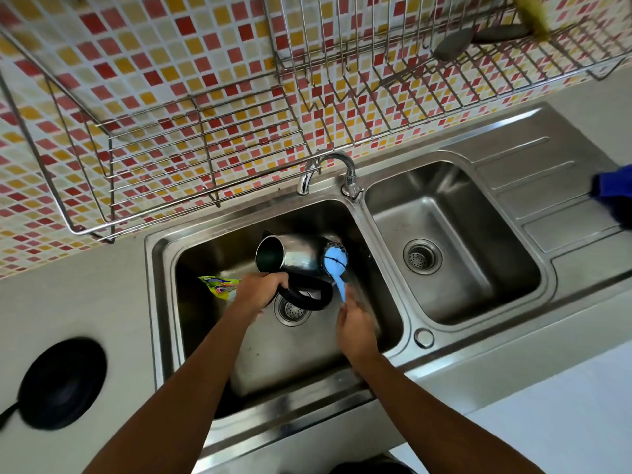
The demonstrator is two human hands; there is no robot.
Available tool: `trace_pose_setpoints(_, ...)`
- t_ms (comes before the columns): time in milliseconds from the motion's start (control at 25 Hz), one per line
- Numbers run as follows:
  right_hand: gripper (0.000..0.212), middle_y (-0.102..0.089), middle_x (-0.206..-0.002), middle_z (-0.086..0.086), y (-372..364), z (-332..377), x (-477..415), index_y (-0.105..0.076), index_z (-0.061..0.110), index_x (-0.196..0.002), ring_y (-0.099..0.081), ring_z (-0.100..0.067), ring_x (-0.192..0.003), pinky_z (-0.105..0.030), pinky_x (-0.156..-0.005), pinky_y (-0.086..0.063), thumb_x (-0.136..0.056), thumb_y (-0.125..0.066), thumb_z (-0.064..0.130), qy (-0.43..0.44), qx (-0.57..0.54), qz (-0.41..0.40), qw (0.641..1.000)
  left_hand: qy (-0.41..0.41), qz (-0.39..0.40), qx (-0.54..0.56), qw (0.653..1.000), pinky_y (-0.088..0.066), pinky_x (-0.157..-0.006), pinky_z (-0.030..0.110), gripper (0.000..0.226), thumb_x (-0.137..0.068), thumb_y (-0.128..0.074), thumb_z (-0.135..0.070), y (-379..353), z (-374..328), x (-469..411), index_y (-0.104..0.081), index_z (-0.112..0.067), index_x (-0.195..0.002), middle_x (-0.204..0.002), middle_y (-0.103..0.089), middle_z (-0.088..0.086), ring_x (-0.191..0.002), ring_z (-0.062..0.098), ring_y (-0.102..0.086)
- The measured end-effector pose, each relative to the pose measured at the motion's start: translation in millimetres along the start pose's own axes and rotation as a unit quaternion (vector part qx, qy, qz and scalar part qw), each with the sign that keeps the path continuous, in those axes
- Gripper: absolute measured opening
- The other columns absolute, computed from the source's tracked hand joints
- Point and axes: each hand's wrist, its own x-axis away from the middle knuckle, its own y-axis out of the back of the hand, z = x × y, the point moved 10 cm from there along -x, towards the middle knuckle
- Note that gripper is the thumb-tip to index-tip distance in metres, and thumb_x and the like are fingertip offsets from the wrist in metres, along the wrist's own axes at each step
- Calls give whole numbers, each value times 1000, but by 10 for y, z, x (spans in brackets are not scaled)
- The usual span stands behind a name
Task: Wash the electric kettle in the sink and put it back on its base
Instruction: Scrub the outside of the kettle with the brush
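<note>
The steel electric kettle (294,256) lies on its side over the left basin of the sink (160,302), its open mouth facing left. My left hand (260,290) grips its black handle. My right hand (355,325) holds a light blue brush (337,266) by its handle, the round head pressed against the kettle's bottom end. The round black kettle base (63,383) sits on the counter at the lower left, its cord running off the frame's left edge.
A green and yellow pouch (219,285) lies in the left basin beside my left hand. The tap (338,169) stands between the two basins. Wire dish racks (191,148) hang on the tiled wall. A blue cloth (615,193) rests on the drainboard at right.
</note>
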Motion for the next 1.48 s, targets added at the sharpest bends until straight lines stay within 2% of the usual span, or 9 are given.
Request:
trace_pose_setpoints(160, 58, -57, -100, -8, -177, 502, 290, -23, 24, -155, -60, -23, -79, -32, -67, -45, -100, -42, 21, 154, -24, 39, 987, 18, 3, 40, 999, -34, -56, 27, 25, -62, -71, -30, 5, 17, -62, -62, -11, -76, -67, -50, 6, -67, 26, -47)
trace_pose_setpoints(360, 56, -62, -103, -18, -81, -34, -24, -25, 17, -154, -63, -31, -91, -38, -77, -49, -101, -40, 16, -15, -16, 10, 1000, 27, 14, 60, 998, -34, -52, 25, 32, -58, -71, -31, -21, 23, -97, -59, -10, -78, -71, -50, 7, -70, 28, -46)
trace_pose_setpoints(560, 55, -60, -104, -12, -173, 560, 198, -28, 20, -154, -62, -26, -83, -37, -70, -49, -101, -42, 21, 168, -52, 37, 984, 35, 18, 54, 998, -34, -51, 23, 39, -51, -70, -35, 3, -4, -147, -59, -11, -79, -72, -53, 9, -61, 24, -45)
trace_pose_setpoints(760, 54, -62, -101, -18, -56, -98, -148, -26, 22, -154, -64, -33, -90, -38, -75, -49, -102, -38, 19, -19, -3, 30, 999, 43, 21, 66, 997, -31, -50, 22, 28, -62, -70, -28, -20, 19, -86, -54, -11, -77, -60, -45, 7, -52, 21, -40)
trace_pose_setpoints(960, 55, -61, -103, -16, -174, 583, 72, -29, 24, -154, -63, -32, -81, -42, -69, -52, -100, -40, 24, 178, -48, 43, 982, 50, 17, 78, 996, -31, -50, 22, 26, -66, -69, -27, 0, 20, -101, -54, -11, -80, -64, -45, 7, -54, 20, -41)
trace_pose_setpoints(1000, 54, -62, -101, -17, -157, 537, 54, -30, 24, -153, -63, -32, -80, -41, -68, -51, -100, -39, 25, 179, -45, 32, 982, 49, 17, 73, 996, -31, -49, 21, 26, -65, -70, -27, 9, 30, -98, -54, -11, -80, -63, -45, 7, -53, 20, -41)
trace_pose_setpoints(1160, 50, -66, -94, -18, -75, -54, -226, -33, 23, -152, -65, -32, -85, -37, -70, -49, -102, -40, 25, -16, -45, 5, 999, 46, 18, 70, 996, -30, -47, 21, 28, -62, -70, -27, -9, 41, -100, -55, -10, -80, -64, -45, 9, -54, 21, -41)
trace_pose_setpoints(1360, 47, -67, -103, -8, -230, 406, -74, -40, 27, -149, -60, -18, -76, -26, -70, -45, -102, -45, 28, 108, -198, 70, 972, 53, 18, 71, 996, -34, -44, 22, 37, -57, -69, -32, 38, 40, -144, -58, -10, -85, -74, -51, 12, -49, 21, -42)
trace_pose_setpoints(1480, 45, -69, -97, -16, -192, 1, -215, -42, 26, -147, -66, -32, -78, -33, -67, -48, -102, -43, 27, 19, -152, 23, 988, 60, 25, 80, 995, -33, -42, 21, 38, -57, -69, -31, 51, 76, -138, -59, -9, -86, -73, -52, 13, -45, 21, -43)
